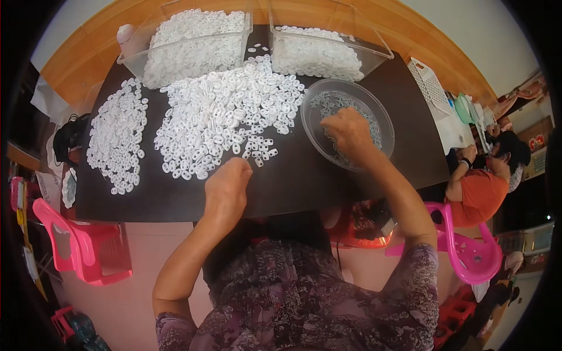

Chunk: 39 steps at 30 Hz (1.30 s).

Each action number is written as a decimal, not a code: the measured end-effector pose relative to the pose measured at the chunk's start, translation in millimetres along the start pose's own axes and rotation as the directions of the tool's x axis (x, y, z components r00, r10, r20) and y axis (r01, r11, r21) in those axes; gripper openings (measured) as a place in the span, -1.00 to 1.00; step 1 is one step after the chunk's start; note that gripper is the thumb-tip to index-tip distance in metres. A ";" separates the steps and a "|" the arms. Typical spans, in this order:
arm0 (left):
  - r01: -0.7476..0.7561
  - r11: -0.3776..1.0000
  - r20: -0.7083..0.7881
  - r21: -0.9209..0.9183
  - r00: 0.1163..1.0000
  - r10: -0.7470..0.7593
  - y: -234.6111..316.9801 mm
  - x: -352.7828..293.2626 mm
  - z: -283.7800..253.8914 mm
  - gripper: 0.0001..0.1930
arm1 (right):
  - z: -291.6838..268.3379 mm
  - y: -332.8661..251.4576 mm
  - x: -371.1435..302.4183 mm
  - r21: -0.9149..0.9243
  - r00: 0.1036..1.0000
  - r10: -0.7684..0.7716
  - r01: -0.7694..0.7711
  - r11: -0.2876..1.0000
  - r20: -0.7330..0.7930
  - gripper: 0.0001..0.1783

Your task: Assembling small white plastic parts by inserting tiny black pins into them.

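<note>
Right hand [350, 133] in bowl [374, 105] (small parts)

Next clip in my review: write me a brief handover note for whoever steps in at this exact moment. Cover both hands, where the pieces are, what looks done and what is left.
Left hand: resting on the dark table at the near edge of the big pile of small white plastic pieces; grip not visible.
Right hand: inside the round clear bowl, fingers down among its small pieces; whether it holds one is hidden.
Elsewhere: a second, smaller spread of white pieces lies at the left; two clear bins of white pieces stand at the far edge.
Done: cannot tell which pieces are finished.
Left: the large pile appears still to be worked.
</note>
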<state>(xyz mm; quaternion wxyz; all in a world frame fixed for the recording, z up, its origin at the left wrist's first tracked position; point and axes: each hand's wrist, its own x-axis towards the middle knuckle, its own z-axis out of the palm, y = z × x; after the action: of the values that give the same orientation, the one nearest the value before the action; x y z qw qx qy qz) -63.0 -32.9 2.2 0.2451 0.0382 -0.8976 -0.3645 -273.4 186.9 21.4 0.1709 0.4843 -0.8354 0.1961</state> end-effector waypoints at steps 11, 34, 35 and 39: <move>0.428 0.635 0.190 -0.643 0.892 -0.410 6.7 -12.9 -11.2 -0.79 | 6.1 -0.1 4.5 -0.067 0.991 -0.093 0.100 0.993 0.094 -0.88; 0.432 0.388 0.227 -0.814 0.851 -0.473 2.3 -24.8 -10.4 -0.85 | -20.7 -32.7 13.8 0.148 0.967 0.221 -0.239 0.960 0.127 -0.95; 0.441 0.348 0.252 -0.827 0.845 -0.472 0.7 -25.5 -8.7 -0.85 | -25.3 -42.5 15.4 0.211 0.950 0.277 -0.303 0.929 0.143 -0.95; 0.395 0.240 0.246 -0.887 0.842 -0.480 0.1 -24.4 -5.7 -0.85 | -25.0 -79.3 15.7 0.421 0.995 0.077 -0.100 0.902 0.070 -0.91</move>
<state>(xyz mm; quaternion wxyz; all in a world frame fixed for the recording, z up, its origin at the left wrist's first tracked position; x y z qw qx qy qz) -38.9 -30.4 -4.2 0.1468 0.1588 -0.4855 -0.8471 -208.9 151.6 63.4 0.0310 0.4762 -0.7981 0.3678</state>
